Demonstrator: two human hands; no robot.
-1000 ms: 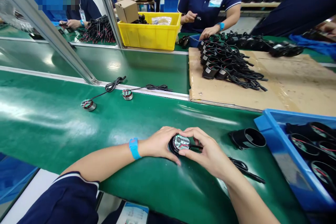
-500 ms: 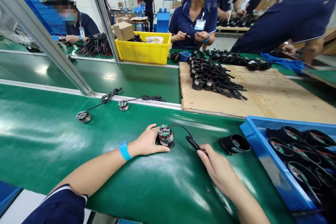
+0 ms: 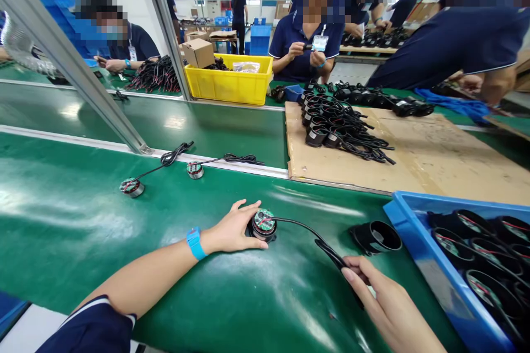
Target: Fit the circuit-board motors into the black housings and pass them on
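Observation:
On the green work surface [image 3: 174, 281], my left hand [image 3: 236, 227] is curled round a small motor [image 3: 265, 222] with a green circuit board on top, which sits upright in a black base. A black cable [image 3: 331, 253] runs from the board to the right, and my right hand [image 3: 376, 292] pinches its bundled part between thumb and fingers. To the right of the motor a black cup-shaped housing [image 3: 383, 237] lies tilted, its opening towards me. Two more motors, one at the left [image 3: 132, 187] and one nearer the middle [image 3: 195, 170], have coiled cables.
A blue bin [image 3: 430, 281] of black housings stands at the right. Behind are cardboard [image 3: 414, 154] with several cabled housings [image 3: 327, 121], a yellow crate [image 3: 227, 85] and a slanted metal post [image 3: 91, 83]. Several people, one facing me [image 3: 304, 47], are at work beyond.
My right hand has moved right and towards me with the cable, which now stretches farther from the motor. The motor's board sits lower and has turned. My left hand stays round it.

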